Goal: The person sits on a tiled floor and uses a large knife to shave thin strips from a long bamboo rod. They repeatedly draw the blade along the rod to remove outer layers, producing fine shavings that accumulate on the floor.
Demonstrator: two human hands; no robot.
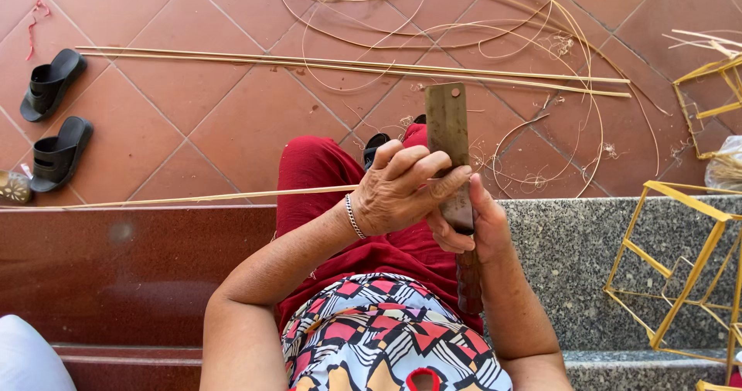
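Observation:
My right hand (478, 225) grips the dark ridged handle (468, 281) of a broad flat-ended knife (447, 132), whose blade points up and away from me. My left hand (402, 186), with a silver bracelet at the wrist, is closed over the blade's lower part and pinches a long thin bamboo strip (193, 198) against it. The strip runs off to the left across my red-trousered lap. Where strip meets blade is hidden under my fingers.
Long bamboo slats (348, 66) and curled thin strips (495, 20) lie on the red tiled floor. Two black sandals (52, 120) sit at the left. Yellow bamboo frames (680, 260) stand on the grey stone step (572, 244) at the right.

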